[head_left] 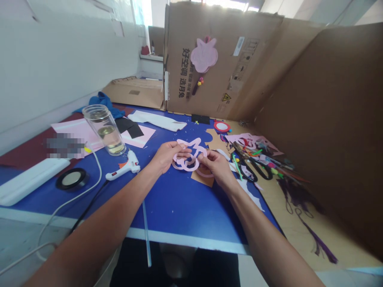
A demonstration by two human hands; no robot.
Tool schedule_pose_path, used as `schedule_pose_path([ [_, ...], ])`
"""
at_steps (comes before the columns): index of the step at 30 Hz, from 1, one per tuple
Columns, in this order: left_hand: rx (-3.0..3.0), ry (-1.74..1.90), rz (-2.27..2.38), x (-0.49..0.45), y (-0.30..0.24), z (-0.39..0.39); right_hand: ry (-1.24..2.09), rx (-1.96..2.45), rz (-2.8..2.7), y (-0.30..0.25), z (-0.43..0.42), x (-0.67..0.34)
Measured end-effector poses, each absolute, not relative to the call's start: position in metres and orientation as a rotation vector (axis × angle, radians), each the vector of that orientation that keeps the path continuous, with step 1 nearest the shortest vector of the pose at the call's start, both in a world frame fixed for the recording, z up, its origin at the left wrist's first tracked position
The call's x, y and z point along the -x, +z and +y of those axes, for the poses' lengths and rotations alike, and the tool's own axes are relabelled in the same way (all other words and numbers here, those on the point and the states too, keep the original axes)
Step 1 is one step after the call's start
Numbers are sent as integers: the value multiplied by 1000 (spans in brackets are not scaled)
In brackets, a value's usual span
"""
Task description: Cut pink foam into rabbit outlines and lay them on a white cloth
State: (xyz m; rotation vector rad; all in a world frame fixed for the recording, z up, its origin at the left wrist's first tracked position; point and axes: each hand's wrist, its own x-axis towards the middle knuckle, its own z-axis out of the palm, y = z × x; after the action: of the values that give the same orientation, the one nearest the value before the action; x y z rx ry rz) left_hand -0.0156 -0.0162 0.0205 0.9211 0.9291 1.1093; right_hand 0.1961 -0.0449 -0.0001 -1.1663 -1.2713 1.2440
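Above the blue table (179, 207), the left hand (166, 156) and right hand (216, 165) — both closed — pinched a pink scalloped cutout (188, 168), a hot glue gun (127, 166) lying just beside.

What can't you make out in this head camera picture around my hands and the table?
Head view:
Pink looped cut-out shape: parts hidden behind the left hand and right hand.
Grey pixelated patch: blurring hides whatever lies there.
Heap of small colourful craft pieces: too small and overlapping to identify.
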Motion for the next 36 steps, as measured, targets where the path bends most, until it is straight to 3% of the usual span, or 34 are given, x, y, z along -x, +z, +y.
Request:
schedule_pose_path([
  [36, -954, 1169, 971, 17, 16, -13, 1304, 1157, -1278, -1, -45, -195],
])
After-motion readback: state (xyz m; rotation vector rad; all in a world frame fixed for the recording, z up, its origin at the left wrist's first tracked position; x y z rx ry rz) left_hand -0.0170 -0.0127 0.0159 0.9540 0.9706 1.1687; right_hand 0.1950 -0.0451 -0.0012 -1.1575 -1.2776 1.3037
